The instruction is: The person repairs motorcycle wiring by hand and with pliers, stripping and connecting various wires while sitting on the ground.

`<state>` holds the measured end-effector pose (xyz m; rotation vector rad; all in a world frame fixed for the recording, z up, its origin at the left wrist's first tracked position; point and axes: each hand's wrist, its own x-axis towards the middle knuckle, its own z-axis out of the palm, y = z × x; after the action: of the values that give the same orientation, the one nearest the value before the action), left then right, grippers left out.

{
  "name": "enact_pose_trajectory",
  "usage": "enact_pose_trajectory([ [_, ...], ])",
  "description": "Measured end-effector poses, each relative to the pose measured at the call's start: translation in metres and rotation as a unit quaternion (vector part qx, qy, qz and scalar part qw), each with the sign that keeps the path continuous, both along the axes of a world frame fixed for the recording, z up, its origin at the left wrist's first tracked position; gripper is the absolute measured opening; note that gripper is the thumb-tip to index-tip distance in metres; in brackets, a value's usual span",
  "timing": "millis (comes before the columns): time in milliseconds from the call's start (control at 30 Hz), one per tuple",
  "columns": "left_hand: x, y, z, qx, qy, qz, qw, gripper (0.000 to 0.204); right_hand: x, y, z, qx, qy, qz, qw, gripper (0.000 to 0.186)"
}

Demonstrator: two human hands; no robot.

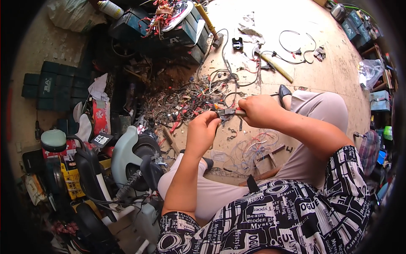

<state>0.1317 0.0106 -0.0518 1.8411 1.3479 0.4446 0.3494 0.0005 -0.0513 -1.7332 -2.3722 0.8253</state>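
Note:
My right hand [260, 111] is closed around the handles of a pair of pliers [227, 112], whose grey metal head points to the left. Its jaws meet the fingertips of my left hand [203, 127], which pinches a small dark piece, too small and partly covered to name. Beneath and beyond both hands spreads a heap of scrap wires and connectors [186, 101] on the floor. A loose tangle of thin wires [258, 148] lies nearer to me, between my legs.
A hammer [277, 67] and a looped black cable [313, 46] lie on the floor ahead. Dark battery packs [173, 36] with wires on top are stacked at the far left. A grey wheeled machine part [127, 156] stands by my left knee. Boxes [378, 100] line the right.

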Motion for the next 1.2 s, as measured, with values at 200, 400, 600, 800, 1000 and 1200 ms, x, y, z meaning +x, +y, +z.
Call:
enact_pose_trajectory([
  [200, 0.013, 0.006, 0.005, -0.249, -0.333, 0.171, 0.893, 0.008, -0.007, -0.006, -0.003, -0.005, 0.114, -0.070, 0.991, 0.028],
  [400, 0.015, 0.006, 0.003, -0.269, -0.355, 0.185, 0.876, 0.009, -0.010, -0.007, -0.008, 0.006, 0.100, -0.062, 0.993, 0.029],
  [600, 0.016, 0.007, 0.000, -0.273, -0.356, 0.182, 0.875, 0.010, -0.010, -0.009, -0.011, 0.021, 0.100, -0.062, 0.993, 0.030],
  [800, 0.018, 0.007, 0.002, -0.277, -0.355, 0.181, 0.875, 0.011, -0.010, -0.008, -0.007, 0.048, 0.080, -0.061, 0.994, 0.029],
  [1000, 0.020, 0.007, 0.001, -0.274, -0.356, 0.168, 0.877, 0.010, -0.008, -0.008, -0.009, 0.091, 0.072, -0.044, 0.992, 0.030],
  [1200, 0.019, 0.004, -0.002, -0.260, -0.353, 0.163, 0.884, 0.010, -0.009, -0.007, 0.000, 0.086, 0.066, -0.034, 0.993, 0.028],
])
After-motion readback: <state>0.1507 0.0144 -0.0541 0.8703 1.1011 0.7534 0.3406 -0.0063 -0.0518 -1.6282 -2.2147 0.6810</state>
